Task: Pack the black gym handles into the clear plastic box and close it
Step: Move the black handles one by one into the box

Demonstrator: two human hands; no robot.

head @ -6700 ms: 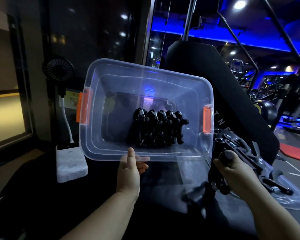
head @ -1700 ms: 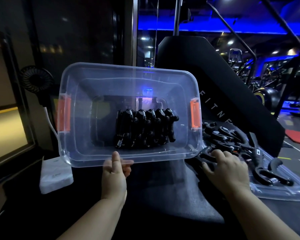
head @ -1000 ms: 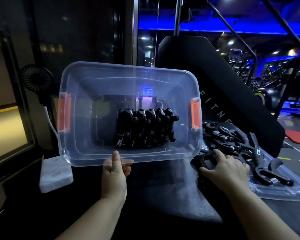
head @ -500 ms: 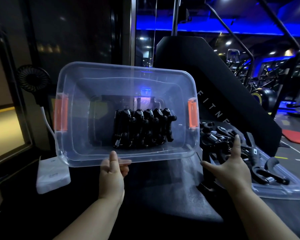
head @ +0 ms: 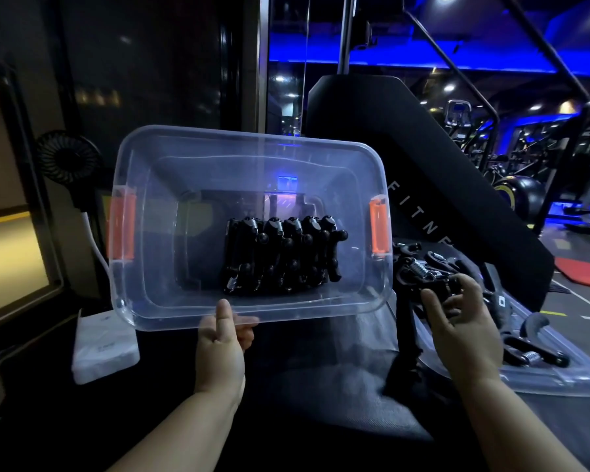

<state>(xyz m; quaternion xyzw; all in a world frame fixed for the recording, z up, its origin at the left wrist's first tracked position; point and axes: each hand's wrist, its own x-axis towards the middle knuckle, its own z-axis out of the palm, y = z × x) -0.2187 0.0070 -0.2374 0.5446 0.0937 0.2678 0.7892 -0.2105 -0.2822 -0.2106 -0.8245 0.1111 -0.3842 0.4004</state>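
Note:
The clear plastic box [head: 150, 240] with orange latches [head: 378, 228] is tilted with its opening towards me. A row of several black gym handles [head: 280, 257] stands packed against its lower wall. My left hand [head: 222, 345] grips the box's near rim, thumb on top. To the right, more loose handles [head: 419, 267] lie piled on the clear lid [head: 559, 379]. My right hand [head: 464, 328] hovers at that pile with fingers spread and loosely bent, thumb and fingertips at a handle, not closed round it.
A black padded gym bench back [head: 423, 165] rises behind the box and lid. A white block [head: 104, 349] and a small black fan [head: 67, 156] stand at the left. Dark cloth covers the surface in front of me.
My right hand let go of the handle it was gripping a second ago, opened, and has come back down onto the pile. The box and my left hand have barely moved.

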